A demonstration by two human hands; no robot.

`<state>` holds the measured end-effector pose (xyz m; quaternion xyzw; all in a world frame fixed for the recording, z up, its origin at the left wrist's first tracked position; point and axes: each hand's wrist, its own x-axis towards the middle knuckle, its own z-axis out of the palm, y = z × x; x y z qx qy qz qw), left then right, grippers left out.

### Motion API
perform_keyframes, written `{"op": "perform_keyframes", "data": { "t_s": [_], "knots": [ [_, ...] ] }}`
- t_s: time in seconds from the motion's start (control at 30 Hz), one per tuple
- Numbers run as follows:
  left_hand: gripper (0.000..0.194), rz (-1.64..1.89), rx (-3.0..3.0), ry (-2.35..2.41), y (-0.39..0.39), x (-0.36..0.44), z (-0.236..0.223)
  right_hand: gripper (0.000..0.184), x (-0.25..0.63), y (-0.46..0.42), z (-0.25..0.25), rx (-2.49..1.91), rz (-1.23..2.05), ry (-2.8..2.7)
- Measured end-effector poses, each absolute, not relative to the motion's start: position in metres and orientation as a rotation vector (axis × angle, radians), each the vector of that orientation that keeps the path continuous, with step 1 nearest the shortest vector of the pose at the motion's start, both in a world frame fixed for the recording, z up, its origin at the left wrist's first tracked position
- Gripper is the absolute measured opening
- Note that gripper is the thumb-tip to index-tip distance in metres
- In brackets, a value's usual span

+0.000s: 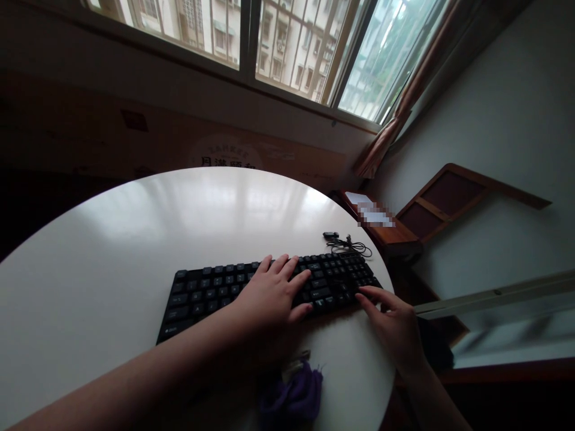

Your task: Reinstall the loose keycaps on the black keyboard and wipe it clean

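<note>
A black keyboard (197, 293) lies on the white round table, running from the middle to the right edge. My left hand (274, 290) rests across its middle, palm down, with the fingers spread over the keys. At the keyboard's right end is my right hand (390, 317), thumb and forefinger brought together by the lower keys. Whether anything is pinched between those fingertips is too small to make out. A coiled black cable (350, 245) with its plug lies just behind the keyboard. In front, near my forearm, sits a crumpled purple cloth (294, 392).
The white table (112, 239) has a curved edge close to my right hand. Beyond it stand a wooden chair (404, 230) with white papers (357, 199) and another wooden frame (449, 170) against the wall. A barred window (296, 48) is behind.
</note>
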<state>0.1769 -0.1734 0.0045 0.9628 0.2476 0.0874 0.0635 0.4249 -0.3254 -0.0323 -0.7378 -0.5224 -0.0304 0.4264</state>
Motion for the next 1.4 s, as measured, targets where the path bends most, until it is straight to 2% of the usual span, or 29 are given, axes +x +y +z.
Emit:
{"op": "perform_keyframes", "data": {
  "t_s": [0.93,1.03,1.17,1.3,1.4],
  "knots": [
    [0.071,0.245,2.925,0.746,-0.173,0.176,0.004,0.013,0.421,-0.325,-0.015,-1.815,-0.282,-1.707],
    [0.071,0.238,2.923,0.746,-0.173,0.176,0.005,0.012,0.435,-0.318,-0.002,-1.729,-0.17,-1.918],
    [0.07,0.237,2.917,0.744,-0.174,0.176,0.005,0.009,0.456,-0.308,0.009,-1.677,0.132,-2.017],
    [0.07,0.265,2.918,0.735,-0.173,0.177,0.003,0.032,0.472,-0.304,0.012,-1.707,0.272,-1.902],
    [0.07,0.249,2.926,0.737,-0.173,0.177,0.003,0.032,0.477,-0.304,0.012,-1.692,0.293,-1.873]
  ]
}}
